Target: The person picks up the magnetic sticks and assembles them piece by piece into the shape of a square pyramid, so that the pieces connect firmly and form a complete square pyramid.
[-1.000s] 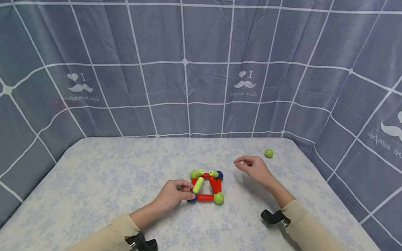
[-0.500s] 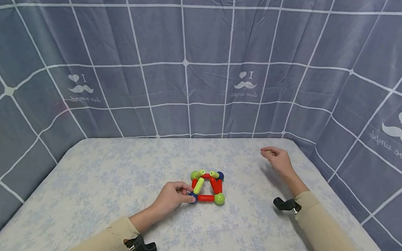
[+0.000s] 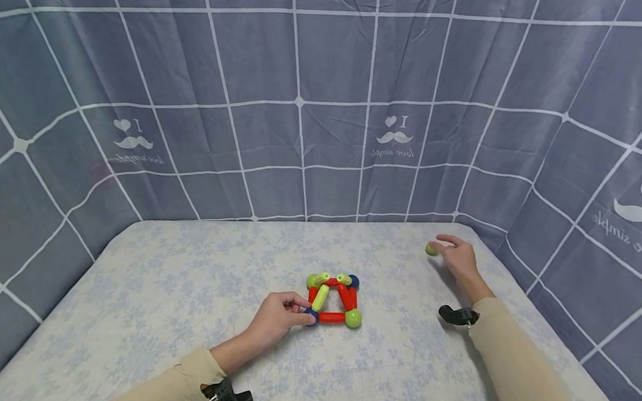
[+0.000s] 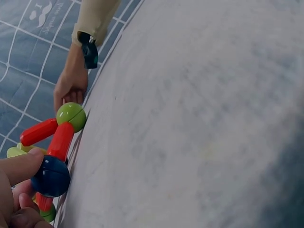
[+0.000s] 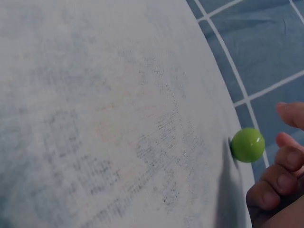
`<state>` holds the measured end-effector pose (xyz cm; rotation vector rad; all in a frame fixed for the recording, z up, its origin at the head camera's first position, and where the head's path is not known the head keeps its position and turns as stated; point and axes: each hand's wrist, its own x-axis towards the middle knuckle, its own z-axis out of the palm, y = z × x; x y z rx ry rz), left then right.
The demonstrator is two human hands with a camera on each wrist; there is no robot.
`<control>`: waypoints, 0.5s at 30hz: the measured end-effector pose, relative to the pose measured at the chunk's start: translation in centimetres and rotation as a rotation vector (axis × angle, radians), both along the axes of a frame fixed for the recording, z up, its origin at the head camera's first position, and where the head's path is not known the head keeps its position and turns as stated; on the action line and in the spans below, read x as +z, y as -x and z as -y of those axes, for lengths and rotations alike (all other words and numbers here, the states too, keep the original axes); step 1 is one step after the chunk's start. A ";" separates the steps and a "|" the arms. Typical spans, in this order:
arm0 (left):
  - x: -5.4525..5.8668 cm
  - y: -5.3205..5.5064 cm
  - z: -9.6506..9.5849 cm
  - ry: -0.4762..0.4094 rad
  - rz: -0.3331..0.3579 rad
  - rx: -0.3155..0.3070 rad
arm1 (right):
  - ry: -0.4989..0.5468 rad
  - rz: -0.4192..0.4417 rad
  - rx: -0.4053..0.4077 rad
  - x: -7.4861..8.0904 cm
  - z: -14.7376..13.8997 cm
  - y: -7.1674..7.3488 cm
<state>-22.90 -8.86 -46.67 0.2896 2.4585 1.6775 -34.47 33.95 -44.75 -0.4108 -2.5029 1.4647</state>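
A frame of red and yellow-green rods joined by green and blue balls stands on the table; a red rod forms its near side. My left hand pinches the blue ball at the frame's near left corner. A green ball marks the near right corner. Two yellow-green rods tilt up at the back, their ends uncovered. Far to the right, my right hand hovers beside a loose green ball. Thumb and fingers are parted there, and in the right wrist view a gap shows between them and the ball.
A pale, blue-flowered cloth covers the table. Behind and at both sides hangs a grey-blue curtain with white grid lines. The loose ball lies near the table's far right edge. Each wrist wears a black camera mount.
My right hand has travelled right, away from the rod frame, to the loose green ball, and its fingers have parted. My left hand keeps hold of the frame's blue ball.
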 end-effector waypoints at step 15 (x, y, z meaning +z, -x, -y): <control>-0.1 0.0 -0.5 0.020 -0.012 0.019 | 0.071 0.061 -0.027 -1.7 -0.5 1.0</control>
